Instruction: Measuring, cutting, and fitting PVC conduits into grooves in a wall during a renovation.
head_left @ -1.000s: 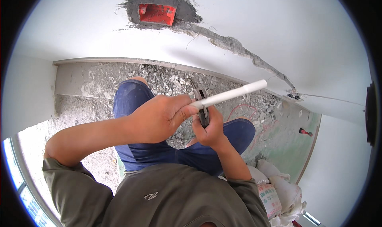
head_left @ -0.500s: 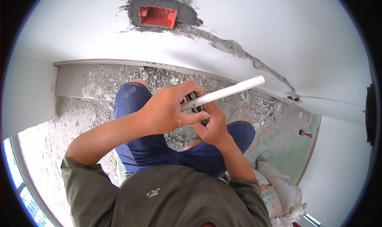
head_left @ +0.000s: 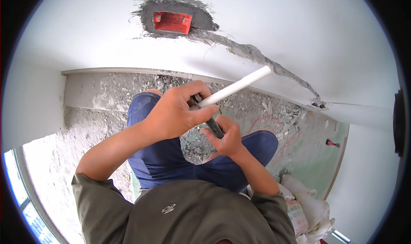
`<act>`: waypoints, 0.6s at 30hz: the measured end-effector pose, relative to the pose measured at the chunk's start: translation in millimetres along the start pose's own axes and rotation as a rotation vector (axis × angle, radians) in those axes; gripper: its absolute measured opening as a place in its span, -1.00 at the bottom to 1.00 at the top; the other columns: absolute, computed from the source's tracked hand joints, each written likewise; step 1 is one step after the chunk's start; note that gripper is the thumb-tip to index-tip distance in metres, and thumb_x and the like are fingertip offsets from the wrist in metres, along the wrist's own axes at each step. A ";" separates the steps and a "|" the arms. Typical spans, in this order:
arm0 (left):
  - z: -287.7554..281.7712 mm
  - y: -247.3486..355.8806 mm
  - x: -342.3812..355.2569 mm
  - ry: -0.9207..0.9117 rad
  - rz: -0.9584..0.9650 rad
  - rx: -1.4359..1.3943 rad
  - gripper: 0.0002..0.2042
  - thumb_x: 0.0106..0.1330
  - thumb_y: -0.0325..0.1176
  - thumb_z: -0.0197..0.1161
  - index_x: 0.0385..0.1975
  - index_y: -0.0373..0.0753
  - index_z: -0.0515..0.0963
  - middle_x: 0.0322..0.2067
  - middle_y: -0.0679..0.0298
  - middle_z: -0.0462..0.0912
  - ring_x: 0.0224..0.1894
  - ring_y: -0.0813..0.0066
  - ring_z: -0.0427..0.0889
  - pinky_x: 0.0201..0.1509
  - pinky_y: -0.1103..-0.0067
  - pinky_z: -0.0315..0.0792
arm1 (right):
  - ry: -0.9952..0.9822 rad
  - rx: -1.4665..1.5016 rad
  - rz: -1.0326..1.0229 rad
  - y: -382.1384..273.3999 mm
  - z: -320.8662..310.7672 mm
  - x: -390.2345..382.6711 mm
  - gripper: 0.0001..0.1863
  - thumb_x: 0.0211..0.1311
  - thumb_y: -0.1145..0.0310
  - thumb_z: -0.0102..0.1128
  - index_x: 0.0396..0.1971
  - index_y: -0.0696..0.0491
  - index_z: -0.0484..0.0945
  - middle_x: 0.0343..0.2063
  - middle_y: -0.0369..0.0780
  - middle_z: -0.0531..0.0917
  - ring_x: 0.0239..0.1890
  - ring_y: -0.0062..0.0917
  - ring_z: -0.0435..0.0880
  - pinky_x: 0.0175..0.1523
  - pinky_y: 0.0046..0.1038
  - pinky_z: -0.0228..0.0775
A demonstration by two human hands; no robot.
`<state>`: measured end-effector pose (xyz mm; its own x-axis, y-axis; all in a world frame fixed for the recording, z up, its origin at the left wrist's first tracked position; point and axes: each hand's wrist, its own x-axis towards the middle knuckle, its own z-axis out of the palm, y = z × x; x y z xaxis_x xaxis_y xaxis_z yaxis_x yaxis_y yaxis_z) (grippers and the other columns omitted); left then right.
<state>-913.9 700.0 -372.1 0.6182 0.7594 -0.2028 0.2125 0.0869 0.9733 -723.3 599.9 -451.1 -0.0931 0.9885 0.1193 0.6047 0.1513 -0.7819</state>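
Pipe (head_left: 239,85): swung steeper over the last half second, we see, its far end now higher and further left, while the tool's handle below shows more plainly between our hands.
Left hand (head_left: 177,110): closed on the pipe's near end, fingers curled over from above, thumb stretched along beneath; the dark tool's upper part sits under the same fingers.
Pipe's place: near end inside our left hand, the long white part leaving the grip on its right side and slanting up and right toward the wall, well above our right hand and apart from it.
Right hand (head_left: 227,138): wrapped loosely about the handle of the tool (head_left: 213,126), thumb on one side, fingers on the other, below and right of our left hand.
Tool's jaws: largely hidden by our left hand; we cannot tell whether they bite on the pipe.
Wall (head_left: 107,38): ahead of us, a red box (head_left: 172,20) sits in grey mortar (head_left: 203,20), and a rough groove (head_left: 262,58) runs from it down to the right.
Floor: broken rubble (head_left: 286,111) lies along the wall's foot, beyond our blue shorts (head_left: 158,158).
Sacks (head_left: 309,204): pale, piled at our right.
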 end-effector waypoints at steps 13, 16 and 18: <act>-0.5 -0.1 -5.7 0.066 -0.093 0.010 -0.84 0.26 -0.36 0.26 -0.32 -0.32 0.48 -0.56 0.41 0.44 -0.54 0.78 0.33 -0.47 0.70 0.27 | 0.033 -0.036 0.042 -6.9 8.0 -4.3 -0.53 -0.08 0.08 0.48 -0.80 0.06 0.41 -0.78 -0.18 0.38 -0.71 -0.26 0.39 -0.57 -0.29 0.18; -3.1 -0.4 -9.4 0.075 -0.077 -0.012 -0.84 0.27 -0.36 0.26 -0.31 -0.31 0.48 -0.56 0.40 0.44 -0.53 0.78 0.33 -0.47 0.70 0.26 | 0.035 -0.046 0.020 -9.3 11.1 -3.0 -0.53 -0.09 0.06 0.48 -0.79 0.06 0.43 -0.78 -0.18 0.39 -0.71 -0.26 0.41 -0.57 -0.30 0.20; -4.8 0.5 -12.4 0.086 -0.072 -0.020 -0.84 0.27 -0.37 0.26 -0.31 -0.31 0.48 -0.57 0.40 0.44 -0.53 0.78 0.34 -0.47 0.70 0.26 | 0.045 -0.053 0.011 -14.1 12.7 -0.8 -0.52 -0.11 0.04 0.49 -0.79 0.06 0.43 -0.78 -0.18 0.40 -0.70 -0.26 0.43 -0.57 -0.29 0.21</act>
<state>-925.1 693.8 -368.6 0.5345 0.8031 -0.2634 0.2383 0.1558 0.9586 -741.8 597.0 -447.9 -0.0512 0.9890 0.1388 0.6469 0.1387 -0.7498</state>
